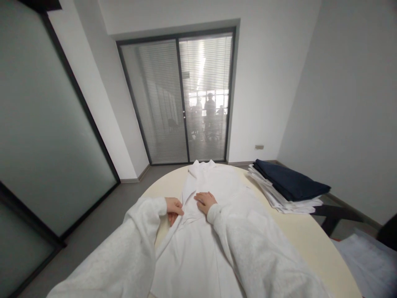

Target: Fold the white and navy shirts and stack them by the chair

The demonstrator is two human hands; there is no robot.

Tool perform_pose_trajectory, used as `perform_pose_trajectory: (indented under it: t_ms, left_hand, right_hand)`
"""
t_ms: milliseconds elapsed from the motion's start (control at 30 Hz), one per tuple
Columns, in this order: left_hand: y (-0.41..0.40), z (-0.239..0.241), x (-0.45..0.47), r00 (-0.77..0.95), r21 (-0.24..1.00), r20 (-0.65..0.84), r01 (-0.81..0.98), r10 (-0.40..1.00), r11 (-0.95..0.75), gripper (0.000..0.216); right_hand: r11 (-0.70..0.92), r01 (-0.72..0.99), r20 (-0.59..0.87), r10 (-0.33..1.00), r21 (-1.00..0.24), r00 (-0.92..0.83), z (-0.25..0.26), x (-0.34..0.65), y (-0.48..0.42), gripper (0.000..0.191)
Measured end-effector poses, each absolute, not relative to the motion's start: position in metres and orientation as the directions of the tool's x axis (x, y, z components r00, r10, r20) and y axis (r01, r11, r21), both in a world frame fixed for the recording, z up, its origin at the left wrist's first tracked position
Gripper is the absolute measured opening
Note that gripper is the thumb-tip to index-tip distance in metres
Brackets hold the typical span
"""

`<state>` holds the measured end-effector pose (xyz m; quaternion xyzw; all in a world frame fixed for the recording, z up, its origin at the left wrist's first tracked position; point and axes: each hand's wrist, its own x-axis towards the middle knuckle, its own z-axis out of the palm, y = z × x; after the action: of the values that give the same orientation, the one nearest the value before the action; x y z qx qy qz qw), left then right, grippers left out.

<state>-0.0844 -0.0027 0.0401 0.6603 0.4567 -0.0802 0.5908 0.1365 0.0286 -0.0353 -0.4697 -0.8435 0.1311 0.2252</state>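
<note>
A long white garment with a collar (201,244) lies spread over the round table, its collar at the far edge. At the garment's left edge, my left hand (174,210) pinches the white cloth between thumb and fingers. My right hand (206,202) rests on the middle of the garment, palm down with the fingers stretched out over the fabric. Both forearms are in pale fleecy sleeves, and the right one covers part of the garment's lower right side.
The round cream table (310,236) carries a stack of folded white cloth (279,205) with a folded navy cloth (288,180) on top. A dark chair (338,213) and more white cloth (369,256) are at the right. Beyond stands a glass door with blinds (155,103).
</note>
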Motion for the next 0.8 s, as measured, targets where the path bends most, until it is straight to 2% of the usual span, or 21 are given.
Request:
perform_pose_trajectory:
  t_ms: [100,167,267,400,500,600,700,800]
  left_hand:
    - [-0.003,0.038,-0.064,0.617,0.780,-0.572,0.613,0.540,0.125,0.045]
    - [-0.005,0.035,-0.055,0.617,0.809,-0.536,0.570,0.576,0.143,0.049]
    - [-0.010,0.032,-0.047,0.653,0.853,-0.499,0.487,0.569,0.189,0.049]
    - [-0.015,0.036,-0.051,0.758,0.891,-0.453,0.403,0.469,0.209,0.052]
    - [-0.014,0.046,-0.068,0.733,0.860,-0.501,0.483,0.461,0.166,0.047]
    - [-0.017,0.055,-0.093,0.596,0.701,-0.677,0.700,0.431,0.133,0.038]
    - [-0.031,0.055,-0.109,0.481,0.514,-0.842,0.853,0.245,0.092,0.035]
    - [-0.048,0.046,-0.110,0.492,0.498,-0.866,0.865,0.091,0.066,0.034]
  right_hand:
    - [0.472,0.622,0.291,0.880,-0.625,-0.375,-0.031,0.137,0.029,0.054]
    - [0.470,0.486,0.300,0.871,-0.737,-0.389,-0.027,0.138,0.026,0.063]
    - [0.503,0.358,0.303,0.820,-0.787,-0.485,-0.021,0.139,0.022,0.065]
    - [0.569,0.397,0.305,0.774,-0.720,-0.556,-0.024,0.139,0.024,0.047]
    - [0.579,0.413,0.312,0.774,-0.703,-0.551,-0.033,0.139,0.030,0.037]
    - [0.582,0.431,0.316,0.778,-0.690,-0.544,-0.039,0.139,0.036,0.033]
    - [0.641,0.483,0.333,0.745,-0.596,-0.578,-0.036,0.141,0.034,0.028]
    - [0.695,0.557,0.316,0.710,-0.454,-0.629,-0.027,0.141,0.023,0.031]
